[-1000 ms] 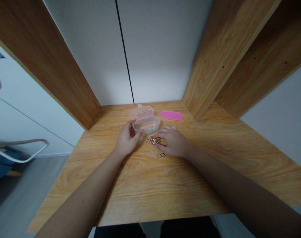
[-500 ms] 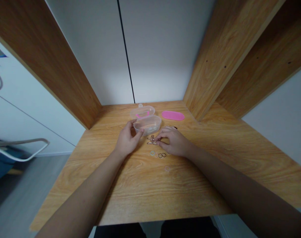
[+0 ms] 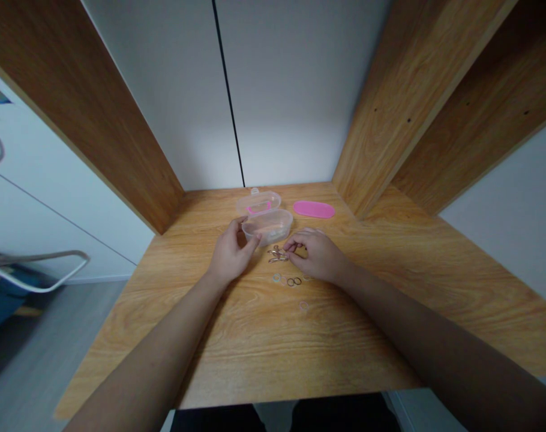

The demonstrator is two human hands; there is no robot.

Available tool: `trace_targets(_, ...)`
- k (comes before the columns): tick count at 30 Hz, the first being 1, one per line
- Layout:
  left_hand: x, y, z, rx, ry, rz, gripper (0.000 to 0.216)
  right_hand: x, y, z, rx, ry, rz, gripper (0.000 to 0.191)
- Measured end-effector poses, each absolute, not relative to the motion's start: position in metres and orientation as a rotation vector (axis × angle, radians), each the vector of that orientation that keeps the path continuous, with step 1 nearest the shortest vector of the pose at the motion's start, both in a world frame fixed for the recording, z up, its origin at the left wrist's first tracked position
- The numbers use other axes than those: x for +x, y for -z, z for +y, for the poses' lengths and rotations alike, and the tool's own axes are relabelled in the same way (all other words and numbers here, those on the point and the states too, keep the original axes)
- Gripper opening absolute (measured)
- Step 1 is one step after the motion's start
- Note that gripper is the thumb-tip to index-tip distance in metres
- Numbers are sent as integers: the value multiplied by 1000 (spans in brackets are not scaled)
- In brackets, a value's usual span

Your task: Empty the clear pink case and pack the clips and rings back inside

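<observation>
My left hand (image 3: pixel 231 251) grips the left end of a clear plastic box (image 3: pixel 268 231), thumb on the near wall. The box's lid (image 3: pixel 258 204) lies hinged back behind it, with a pink handle (image 3: pixel 258 208). In front of the box is a small cluster of rose-gold metal clips (image 3: pixel 277 255). My right hand (image 3: pixel 317 255) has thumb and forefinger pinched at the cluster's right end, on one clip. Nearer me lie small elastic hair ties: a pale green one (image 3: pixel 277 278), two dark ones (image 3: pixel 294 282) and a pink one (image 3: pixel 303 306).
A pink oval plate (image 3: pixel 314 209) lies flat at the back right of the wooden table (image 3: pixel 255 354). A white panel (image 3: pixel 282 108) closes off the back, with wooden uprights (image 3: pixel 381 120) at both sides.
My right hand has drawn slightly right, and the metal clips have shifted a little with it. A dark thing beside that hand no longer shows. My left hand stays on the box.
</observation>
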State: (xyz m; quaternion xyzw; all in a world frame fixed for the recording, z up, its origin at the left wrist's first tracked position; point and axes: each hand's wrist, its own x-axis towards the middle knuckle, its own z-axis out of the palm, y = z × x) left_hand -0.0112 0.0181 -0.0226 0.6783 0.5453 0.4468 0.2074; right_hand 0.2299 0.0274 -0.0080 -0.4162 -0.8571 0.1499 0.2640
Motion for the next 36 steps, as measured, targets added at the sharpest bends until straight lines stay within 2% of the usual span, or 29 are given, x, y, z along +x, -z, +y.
trace_targets(10,-12,26,19,1888,-1250,1518,51,230,11,29,-1199,-480,-2246,13)
trace_targets(15,-10,21,19,1901,-1235,1560,51,232,6,32,-1235,-387,-2213,11)
trace_targets(23,-10,21,18,1892,-1244,1548,50,239,5,37,-901,-371,-2399,10)
trace_targets(36,-11,25,19,1896,-1239,1542,52,240,0,33,-771,-387,-2462,16)
